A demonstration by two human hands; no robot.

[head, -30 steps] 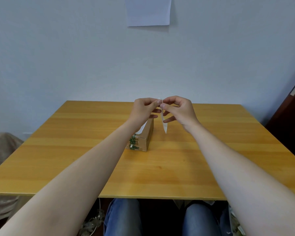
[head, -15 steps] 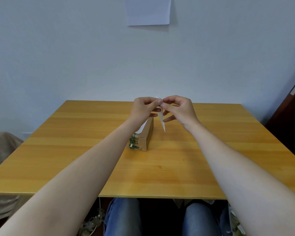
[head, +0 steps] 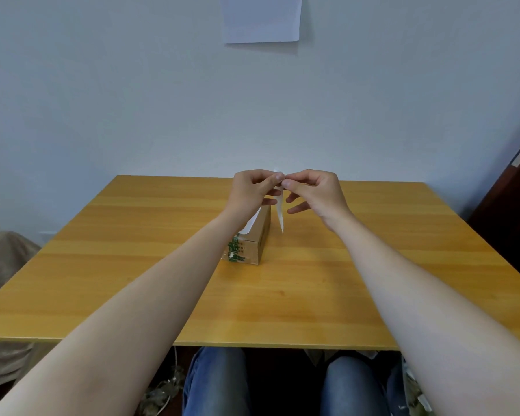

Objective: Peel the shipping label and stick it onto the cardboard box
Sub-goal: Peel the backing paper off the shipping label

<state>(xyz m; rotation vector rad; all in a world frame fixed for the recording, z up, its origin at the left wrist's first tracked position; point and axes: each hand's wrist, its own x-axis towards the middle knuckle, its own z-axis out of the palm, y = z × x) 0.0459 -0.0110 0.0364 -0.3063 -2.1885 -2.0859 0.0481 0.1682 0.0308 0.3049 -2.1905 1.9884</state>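
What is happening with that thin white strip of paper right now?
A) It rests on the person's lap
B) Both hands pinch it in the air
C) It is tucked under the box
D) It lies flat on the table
B: the left hand and right hand pinch the top of the label, which hangs down near the box, above the table.

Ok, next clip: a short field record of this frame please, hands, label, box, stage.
left hand: pinches the top of the shipping label
right hand: pinches the same top edge
shipping label: hangs down in the air, just right of the cardboard box
cardboard box: lies on the table, below the left hand
stage: label not yet stuck on
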